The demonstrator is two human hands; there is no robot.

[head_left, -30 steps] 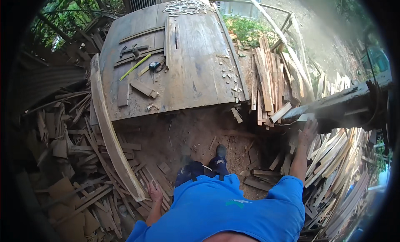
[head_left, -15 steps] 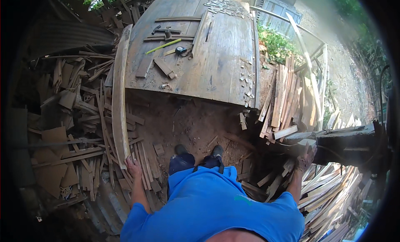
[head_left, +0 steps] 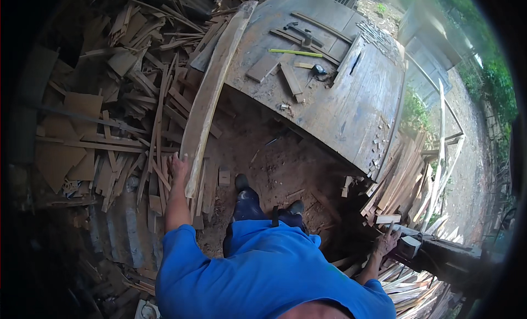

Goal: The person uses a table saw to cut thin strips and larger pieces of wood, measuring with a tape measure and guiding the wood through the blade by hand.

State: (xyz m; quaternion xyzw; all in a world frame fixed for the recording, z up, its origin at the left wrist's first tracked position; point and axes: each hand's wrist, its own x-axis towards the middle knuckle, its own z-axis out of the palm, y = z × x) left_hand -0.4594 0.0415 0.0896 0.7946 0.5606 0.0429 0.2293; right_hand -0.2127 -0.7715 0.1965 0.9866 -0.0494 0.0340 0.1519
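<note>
The left hand, its grip unclear from here, is at the edge of a long plank alongside the wooden table, the right hand unclenched near a white box, in what looks like a steadying step calling next for a sure grasp.

Dirt floor, blurred greenery, perhaps trees

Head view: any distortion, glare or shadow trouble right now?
Head view: black fisheye rim, right edge of the tabletop bowed; same view: pale haze at upper right, path bright; same view: ground dim, long board readable.
</note>
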